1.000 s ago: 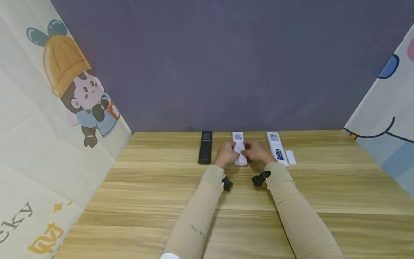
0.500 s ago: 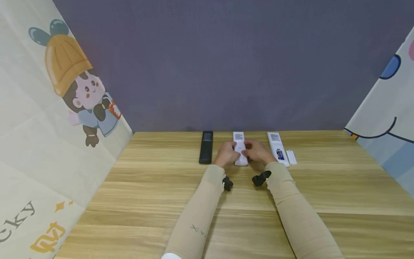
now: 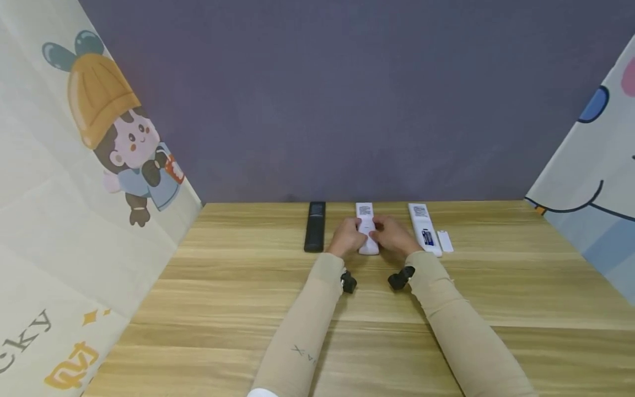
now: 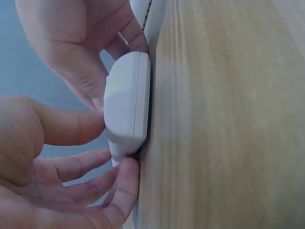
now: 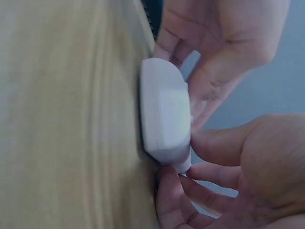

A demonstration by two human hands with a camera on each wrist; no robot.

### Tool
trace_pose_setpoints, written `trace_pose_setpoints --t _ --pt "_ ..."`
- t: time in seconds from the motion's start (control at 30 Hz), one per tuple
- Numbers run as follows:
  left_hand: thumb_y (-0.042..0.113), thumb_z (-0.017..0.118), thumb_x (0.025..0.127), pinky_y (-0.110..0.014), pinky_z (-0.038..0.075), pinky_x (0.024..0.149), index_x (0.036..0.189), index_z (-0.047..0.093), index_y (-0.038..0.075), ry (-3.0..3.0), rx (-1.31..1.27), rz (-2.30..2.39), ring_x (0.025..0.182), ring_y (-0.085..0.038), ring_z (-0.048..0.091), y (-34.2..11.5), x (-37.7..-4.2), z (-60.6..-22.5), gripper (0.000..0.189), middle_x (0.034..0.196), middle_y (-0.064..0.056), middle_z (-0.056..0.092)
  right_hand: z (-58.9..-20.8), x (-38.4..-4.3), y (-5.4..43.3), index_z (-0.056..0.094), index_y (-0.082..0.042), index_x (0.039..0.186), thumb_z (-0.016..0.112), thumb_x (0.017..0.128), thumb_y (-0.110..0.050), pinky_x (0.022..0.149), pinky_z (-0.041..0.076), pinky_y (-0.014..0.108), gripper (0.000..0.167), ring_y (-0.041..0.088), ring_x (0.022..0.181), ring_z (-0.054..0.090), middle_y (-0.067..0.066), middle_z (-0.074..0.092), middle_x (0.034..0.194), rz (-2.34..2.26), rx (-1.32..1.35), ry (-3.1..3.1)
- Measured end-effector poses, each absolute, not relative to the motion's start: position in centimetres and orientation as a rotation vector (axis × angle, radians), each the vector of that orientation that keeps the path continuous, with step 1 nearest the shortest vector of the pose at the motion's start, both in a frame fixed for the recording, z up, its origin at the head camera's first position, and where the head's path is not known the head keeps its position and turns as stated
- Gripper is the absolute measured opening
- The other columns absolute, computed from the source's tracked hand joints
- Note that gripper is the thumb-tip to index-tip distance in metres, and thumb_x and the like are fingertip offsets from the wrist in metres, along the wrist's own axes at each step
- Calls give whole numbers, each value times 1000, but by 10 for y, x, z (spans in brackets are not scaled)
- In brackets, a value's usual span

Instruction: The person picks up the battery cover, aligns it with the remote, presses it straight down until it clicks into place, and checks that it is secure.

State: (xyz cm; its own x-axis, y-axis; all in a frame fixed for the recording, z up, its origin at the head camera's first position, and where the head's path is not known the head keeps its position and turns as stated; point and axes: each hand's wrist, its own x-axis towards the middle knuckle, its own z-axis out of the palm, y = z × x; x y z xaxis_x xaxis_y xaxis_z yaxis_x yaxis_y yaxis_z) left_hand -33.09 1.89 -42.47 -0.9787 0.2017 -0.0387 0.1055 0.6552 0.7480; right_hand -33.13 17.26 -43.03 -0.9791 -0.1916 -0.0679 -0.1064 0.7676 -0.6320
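A white remote control [image 3: 367, 227] lies back side up on the wooden table, a printed label at its far end. My left hand [image 3: 347, 237] grips its left side, thumb on the back and fingers along the edge. From the other side my right hand [image 3: 395, 236] holds it the same way. In the left wrist view the end of the remote [image 4: 126, 102] is low against the tabletop, with curled fingertips at its lower edge. The right wrist view shows the right thumb [image 5: 219, 145] pressing on its back.
To the left lies a black remote [image 3: 315, 227], face down. On the right is another white remote [image 3: 420, 218] with batteries [image 3: 428, 237] in its open compartment, and its loose cover [image 3: 445, 241] beside it. A dark cloth wall [image 3: 317, 110] rises behind the table [image 3: 238, 286].
Both hands keep their hold on the middle remote, which stays in place. The right wrist and forearm have shifted very slightly; the head view wobbles a little.
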Motion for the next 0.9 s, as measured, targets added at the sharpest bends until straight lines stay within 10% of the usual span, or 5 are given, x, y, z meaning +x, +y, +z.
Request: trace_pose_setpoints --t 0.9 --pt "10 70 91 -33 56 87 122 73 8 2894 326 1474 103 -25 70 24 -327 -409 31 117 -14 75 -350 -300 258 46 5 146 49 108 -20 77 61 41 45 34 95 69 29 62 122 -1133 -249 2771"
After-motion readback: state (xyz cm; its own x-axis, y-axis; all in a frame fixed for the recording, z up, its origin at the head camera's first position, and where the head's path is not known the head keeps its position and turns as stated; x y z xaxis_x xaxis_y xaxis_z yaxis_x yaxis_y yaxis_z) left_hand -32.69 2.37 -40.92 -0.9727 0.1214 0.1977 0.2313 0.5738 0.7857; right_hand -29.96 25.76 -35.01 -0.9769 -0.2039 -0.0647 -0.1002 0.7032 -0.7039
